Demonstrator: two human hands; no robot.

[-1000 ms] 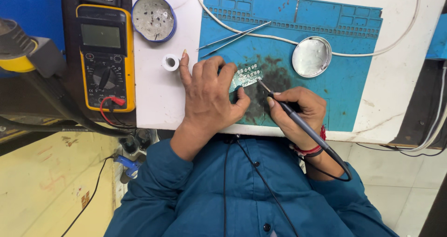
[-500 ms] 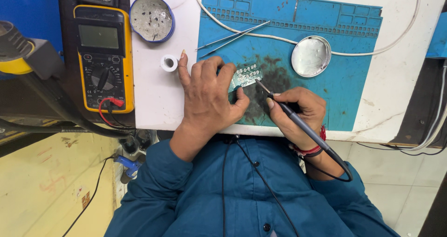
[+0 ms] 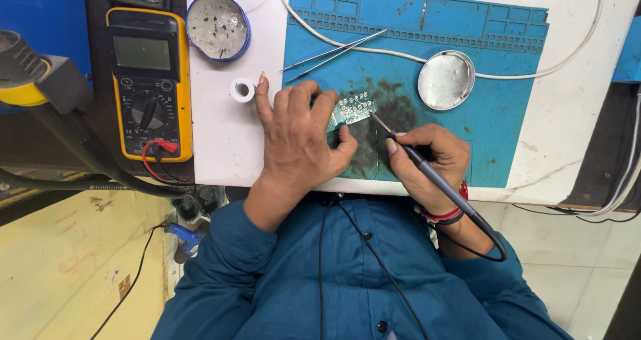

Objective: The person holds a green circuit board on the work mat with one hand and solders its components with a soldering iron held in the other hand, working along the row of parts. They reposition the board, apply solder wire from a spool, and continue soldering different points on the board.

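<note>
Head view: left hand [image 3: 294, 143] pins the small circuit board [image 3: 352, 109] on the blue mat [image 3: 507, 113], right hand [image 3: 431, 159] pinches the soldering iron [image 3: 427, 173], tip touching the board's right edge, a slip risks burning the thumb.

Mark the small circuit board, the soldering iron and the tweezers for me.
small circuit board [image 3: 352, 107], head view, on its exposed green face.
soldering iron [image 3: 427, 173], head view, on the dark handle.
tweezers [image 3: 334, 51], head view, midway along the metal arms.
</note>
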